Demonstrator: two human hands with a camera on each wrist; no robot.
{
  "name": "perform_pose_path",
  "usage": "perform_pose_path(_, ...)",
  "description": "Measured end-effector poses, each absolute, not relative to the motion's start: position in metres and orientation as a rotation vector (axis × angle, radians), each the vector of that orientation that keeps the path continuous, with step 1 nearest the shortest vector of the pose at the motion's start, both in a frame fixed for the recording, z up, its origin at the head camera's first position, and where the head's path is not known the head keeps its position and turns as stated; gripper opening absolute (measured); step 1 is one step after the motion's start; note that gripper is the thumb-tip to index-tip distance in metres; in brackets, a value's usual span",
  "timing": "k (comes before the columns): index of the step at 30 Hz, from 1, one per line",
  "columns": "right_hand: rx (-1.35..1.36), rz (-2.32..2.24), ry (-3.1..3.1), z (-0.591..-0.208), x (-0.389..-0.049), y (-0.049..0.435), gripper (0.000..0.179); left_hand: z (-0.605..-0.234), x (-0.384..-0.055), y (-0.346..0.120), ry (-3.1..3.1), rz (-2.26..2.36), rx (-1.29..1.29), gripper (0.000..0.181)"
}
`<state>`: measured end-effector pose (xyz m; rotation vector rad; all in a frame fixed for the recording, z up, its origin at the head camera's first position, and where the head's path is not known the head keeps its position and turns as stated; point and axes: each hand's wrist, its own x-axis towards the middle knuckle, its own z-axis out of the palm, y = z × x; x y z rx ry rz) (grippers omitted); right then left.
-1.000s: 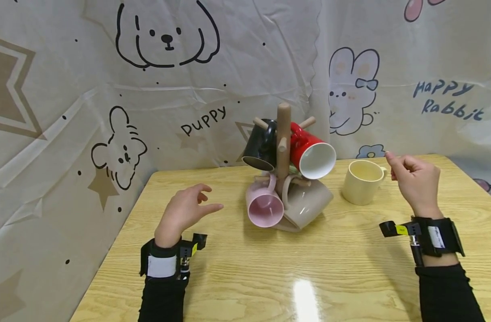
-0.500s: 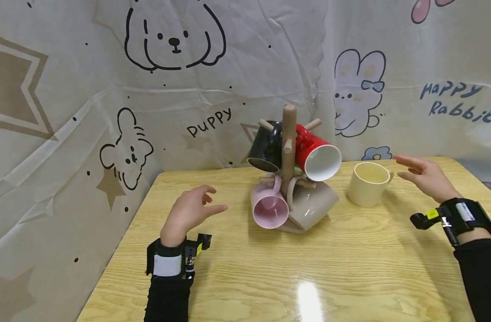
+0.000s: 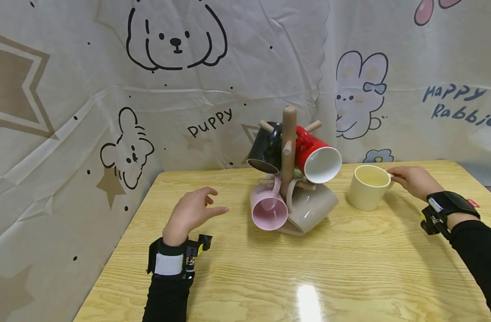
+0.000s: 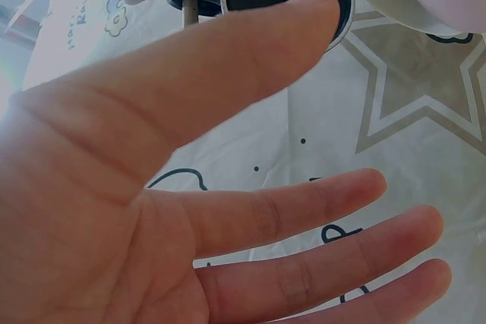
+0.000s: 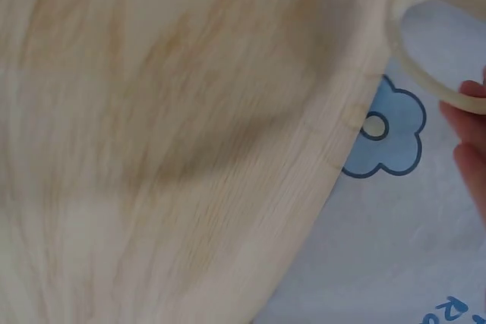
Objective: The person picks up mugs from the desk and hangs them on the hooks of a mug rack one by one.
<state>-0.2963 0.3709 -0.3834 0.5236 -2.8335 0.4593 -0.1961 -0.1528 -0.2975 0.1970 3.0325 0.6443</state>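
Note:
At the right of the head view my right hand [image 3: 418,181] pinches the handle of a pale yellow mug [image 3: 364,190], which stands upright on the table. The right wrist view shows fingertips at the mug's handle [image 5: 425,73]; the rest of that hand lies outside the picture. My left hand [image 3: 190,212] hovers left of the wooden mug rack [image 3: 288,134], holding nothing, with its thumb apart from relaxed fingers [image 4: 304,263]. On the rack hang a black mug [image 3: 263,150], a red mug [image 3: 322,163] with a white inside, a pink mug [image 3: 269,212] and a beige mug [image 3: 315,205].
All of this stands on a wood-grain table [image 3: 245,277]. A printed cloth [image 3: 245,67] with cartoon animals hangs behind the table and along its left side. One front peg [image 3: 287,148] of the rack bears no mug.
My right hand first opened and swung out to the right of the yellow mug, then came in to its handle and pinched it. My left hand has hardly moved.

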Motion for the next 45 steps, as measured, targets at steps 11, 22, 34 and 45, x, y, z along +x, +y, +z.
perform_pose_path(11,0.486,0.399,-2.543,-0.377,-0.269,0.371,0.020,-0.296,-0.194,-0.153,3.028,0.679,0.197,0.054)
perform_pose_path(22,0.338,0.728,-2.020,-0.371,-0.229,0.357,0.016,-0.295,-0.192,-0.152,3.034,0.681,0.207,0.054)
perform_pose_path(34,0.568,1.104,-1.595,-0.333,-0.191,0.289,0.021,-0.293,-0.190,-0.151,3.034,0.685,0.221,0.054)
perform_pose_path(45,0.672,1.008,-1.555,-0.314,-0.184,0.217,0.029,-0.291,-0.188,-0.150,3.033,0.687,0.223,0.055)
